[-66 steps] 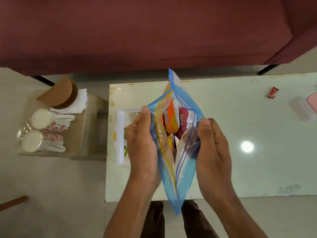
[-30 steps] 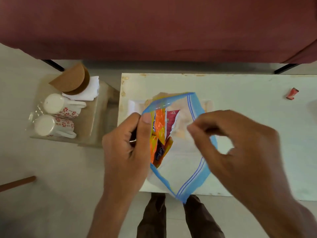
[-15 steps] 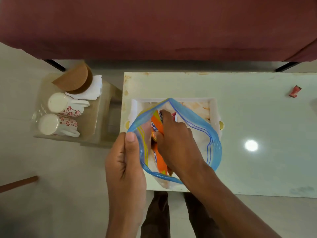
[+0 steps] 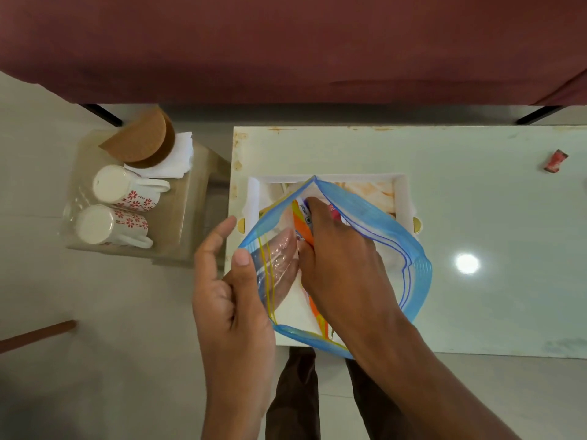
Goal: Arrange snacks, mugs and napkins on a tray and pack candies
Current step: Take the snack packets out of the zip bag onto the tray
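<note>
Table: glossy pale tabletop (image 4: 476, 185), a maroon cover (image 4: 286, 42) hanging along its far side, and a bright light glare (image 4: 466, 263) on the right part.
Tray: white tray (image 4: 405, 195) sits at the table's left end, with gold handles (image 4: 416, 225) at both ends. I see paper lining inside it.
Zip bag: clear zip bag (image 4: 413, 274) with a blue rim, held above the tray with its mouth spread wide towards me.
Left hand: left hand (image 4: 228, 296) pinches the bag's near-left rim, thumb outside. Fingers (image 4: 279, 249) are inside and show through the plastic. The index finger sticks out free.
Right hand: right hand (image 4: 343, 258) is inside the bag, fingers curled on an orange snack packet (image 4: 301, 227).
Other packets: I see a red one just beside the orange, mostly covered by the hand. I can't tell how many there are in total.
Hands: close together, both on the same bag.
Stool: beige stool (image 4: 178, 223) just left of the table.
Mugs: two white mugs with red flower print, far one (image 4: 127, 190) and near one (image 4: 111, 225), side by side on the stool.
Napkins: white napkins (image 4: 178, 154) at the stool's far edge, under a brown half-round holder (image 4: 139, 139).
Candy: one red-wrapped candy (image 4: 556, 160) on the far right of the table, well apart from the tray.
Floor: brown wooden bar (image 4: 35, 335) at the left edge, and dark trousers (image 4: 295, 392) below the table edge.
</note>
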Demonstrator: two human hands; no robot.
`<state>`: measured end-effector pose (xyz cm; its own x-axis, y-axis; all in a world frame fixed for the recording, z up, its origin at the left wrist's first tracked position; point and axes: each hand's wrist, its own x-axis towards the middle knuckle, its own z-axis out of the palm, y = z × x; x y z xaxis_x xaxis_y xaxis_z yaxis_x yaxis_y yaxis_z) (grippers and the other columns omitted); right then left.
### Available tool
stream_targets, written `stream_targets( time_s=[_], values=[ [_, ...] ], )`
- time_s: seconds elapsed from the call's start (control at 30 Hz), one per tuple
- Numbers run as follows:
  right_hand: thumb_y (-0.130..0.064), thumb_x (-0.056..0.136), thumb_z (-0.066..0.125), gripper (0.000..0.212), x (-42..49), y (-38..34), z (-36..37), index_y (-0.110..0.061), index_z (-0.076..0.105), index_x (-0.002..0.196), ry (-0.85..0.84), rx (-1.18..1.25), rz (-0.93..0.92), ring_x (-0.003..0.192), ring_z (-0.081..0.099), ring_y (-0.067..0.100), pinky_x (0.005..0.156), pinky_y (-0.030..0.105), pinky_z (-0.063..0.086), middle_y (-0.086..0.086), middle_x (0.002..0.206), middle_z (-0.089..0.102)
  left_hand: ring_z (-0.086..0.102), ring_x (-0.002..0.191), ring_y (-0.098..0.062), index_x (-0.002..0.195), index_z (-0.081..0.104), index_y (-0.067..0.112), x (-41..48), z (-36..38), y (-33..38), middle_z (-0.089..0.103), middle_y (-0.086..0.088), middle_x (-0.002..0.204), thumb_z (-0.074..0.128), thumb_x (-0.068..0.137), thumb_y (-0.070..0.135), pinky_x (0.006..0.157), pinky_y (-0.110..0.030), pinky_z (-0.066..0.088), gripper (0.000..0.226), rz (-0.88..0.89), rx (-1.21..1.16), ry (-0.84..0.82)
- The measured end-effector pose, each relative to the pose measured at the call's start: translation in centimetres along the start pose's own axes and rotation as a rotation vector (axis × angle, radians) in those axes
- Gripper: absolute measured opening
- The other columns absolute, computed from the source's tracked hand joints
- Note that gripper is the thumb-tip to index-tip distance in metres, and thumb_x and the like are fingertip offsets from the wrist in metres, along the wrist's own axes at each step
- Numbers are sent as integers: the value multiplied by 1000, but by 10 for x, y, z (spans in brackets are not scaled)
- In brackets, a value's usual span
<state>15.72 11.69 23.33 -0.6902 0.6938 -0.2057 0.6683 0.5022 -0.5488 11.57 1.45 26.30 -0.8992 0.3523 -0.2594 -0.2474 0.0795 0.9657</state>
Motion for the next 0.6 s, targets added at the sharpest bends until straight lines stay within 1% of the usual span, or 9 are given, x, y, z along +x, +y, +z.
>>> stream_targets(
  time_s=[0.13,0.2,0.27,0.3,0.37,0.4,0.47,0.53,0.6],
  values=[
    [-23,89,56,56,-1,-5,-4,-26,34,140,21,-13,16,93,66,33,61,33,35,3,112,65,76,97,-13,134,58,25,-8,10,1,79,12,100,48,100,36,79,-26,61,37,35,140,53],
    [-22,89,56,49,-2,-7,-7,-24,39,135,24,-20,18,84,67,33,56,32,35,3,99,67,76,96,-9,132,60,24,-10,16,3,79,13,99,61,95,39,80,-22,59,40,24,131,59],
    [-24,90,55,43,-2,-7,-8,-22,41,130,24,11,2,75,66,33,53,32,34,3,91,68,75,91,-3,122,66,29,-10,18,3,79,15,97,78,82,42,76,-15,58,44,16,170,54],
    [-25,90,55,43,-3,-7,-8,-22,39,130,20,20,-9,73,65,33,53,32,34,3,91,67,75,86,1,114,69,34,-9,18,2,78,19,93,82,80,40,73,-13,57,37,30,226,41],
    [-25,92,53,47,-2,-8,-8,-25,34,135,-3,-5,-12,75,65,31,55,32,36,2,95,67,72,78,4,99,72,43,-6,16,1,76,24,82,74,85,34,66,-10,55,17,50,349,13],
    [-24,93,51,48,-1,-8,-8,-26,32,138,-9,-9,-3,77,65,30,56,32,37,2,98,67,73,78,2,97,73,41,-5,15,-1,76,23,79,71,89,30,65,-10,55,14,38,373,27],
    [-24,96,49,47,-1,-6,-15,-27,32,140,-22,-42,-1,81,66,25,58,30,38,-1,103,67,75,81,-5,97,79,30,0,15,0,78,14,80,69,92,24,66,-11,56,12,-39,284,80],
    [-26,98,50,41,-7,-9,-29,-30,38,137,-28,-7,-12,84,65,18,62,28,43,-5,104,67,77,79,-11,90,82,24,4,15,1,79,5,78,71,91,22,67,-15,58,11,-116,174,111],
    [-33,98,51,34,-20,-12,-47,-35,46,131,-11,71,-52,84,63,7,67,20,50,-13,99,67,75,70,-8,81,80,22,10,12,3,77,5,70,69,93,24,60,-15,56,16,-121,174,134]
  ],
)
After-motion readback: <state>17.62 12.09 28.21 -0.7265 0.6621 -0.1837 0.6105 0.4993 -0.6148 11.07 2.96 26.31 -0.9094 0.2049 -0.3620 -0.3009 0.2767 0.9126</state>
